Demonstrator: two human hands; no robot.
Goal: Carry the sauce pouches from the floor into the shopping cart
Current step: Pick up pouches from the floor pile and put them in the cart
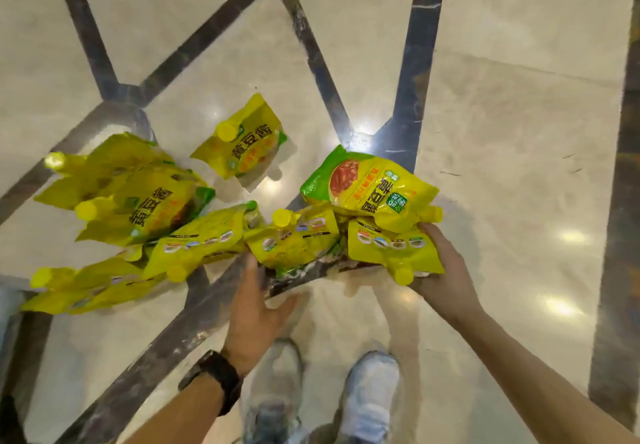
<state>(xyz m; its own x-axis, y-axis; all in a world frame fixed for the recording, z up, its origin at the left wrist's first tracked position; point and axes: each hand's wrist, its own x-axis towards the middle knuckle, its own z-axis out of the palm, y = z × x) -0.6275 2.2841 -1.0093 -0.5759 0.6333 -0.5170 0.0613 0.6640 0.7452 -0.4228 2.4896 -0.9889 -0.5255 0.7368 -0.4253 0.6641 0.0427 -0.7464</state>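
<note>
While gathering is underway, right hand (446,270) clamped on two sauce pouches: a front-up pouch (374,187) stacked on a back-up pouch (391,249), fingers under the lower one, thumb along its far edge. Left hand (256,308) spread flat, reaching to a third pouch (294,239) just beyond its fingertips and touching the held pair; fingertips at or under its near edge, nothing gripped so far as can be told.

Step in hand, by judgement: pickup from the floor (502,97), not yet the carry. Next move calls for closing the left fingers around that third pouch, then either adding it to the right-hand stack or lifting it alone; glossy film and bulging caps likely to slide, so a firm pinch needed.

Farther left of the open hand, a loose heap of pouches (138,201) on the floor, one lone pouch (242,142) beyond.

Shopping cart not in view. Heap blurred, count uncertain. Left fingertips hidden beneath the pouch edge. Shoes (370,398) below the grip.
</note>
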